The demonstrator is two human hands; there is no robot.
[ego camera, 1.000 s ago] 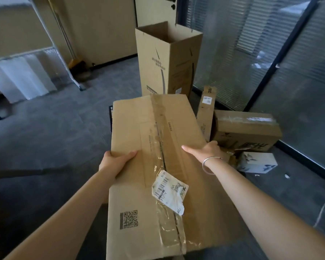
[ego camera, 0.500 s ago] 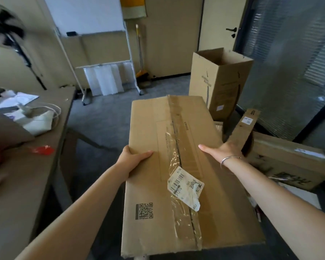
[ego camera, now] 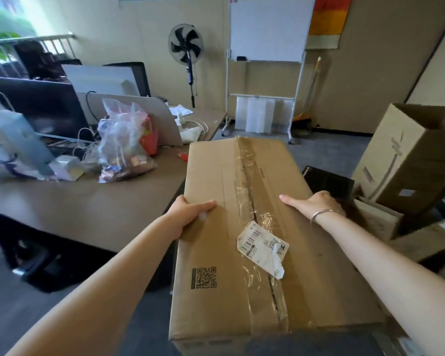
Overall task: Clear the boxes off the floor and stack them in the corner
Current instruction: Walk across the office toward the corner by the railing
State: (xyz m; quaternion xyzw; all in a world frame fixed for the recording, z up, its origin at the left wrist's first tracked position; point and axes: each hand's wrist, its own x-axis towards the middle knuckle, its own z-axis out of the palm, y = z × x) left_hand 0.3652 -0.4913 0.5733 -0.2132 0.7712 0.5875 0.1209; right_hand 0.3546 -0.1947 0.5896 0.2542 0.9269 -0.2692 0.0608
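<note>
A long brown cardboard box [ego camera: 216, 191] with torn tape, a peeling shipping label and a QR code is held off the floor in front of me. My left hand [ego camera: 188, 214] grips its left edge, thumb lying across the top. My right hand [ego camera: 316, 205], a bracelet on the wrist, grips the right edge, thumb on top. The fingers of both hands are hidden under the box sides. To the right a tall open cardboard box [ego camera: 406, 160] stands on the floor, with flatter boxes [ego camera: 432, 242] lying beside it.
A brown desk [ego camera: 88, 209] on the left holds a monitor [ego camera: 39, 106], a plastic bag [ego camera: 123, 142] and cables. A standing fan [ego camera: 186, 55] and a wheeled whiteboard [ego camera: 267, 34] stand by the far wall. Grey carpet [ego camera: 326, 147] lies beyond the box.
My view has swung left and up, bringing the desk, fan and whiteboard into sight. The box stays in both hands and the floor boxes have slid to the right edge.
</note>
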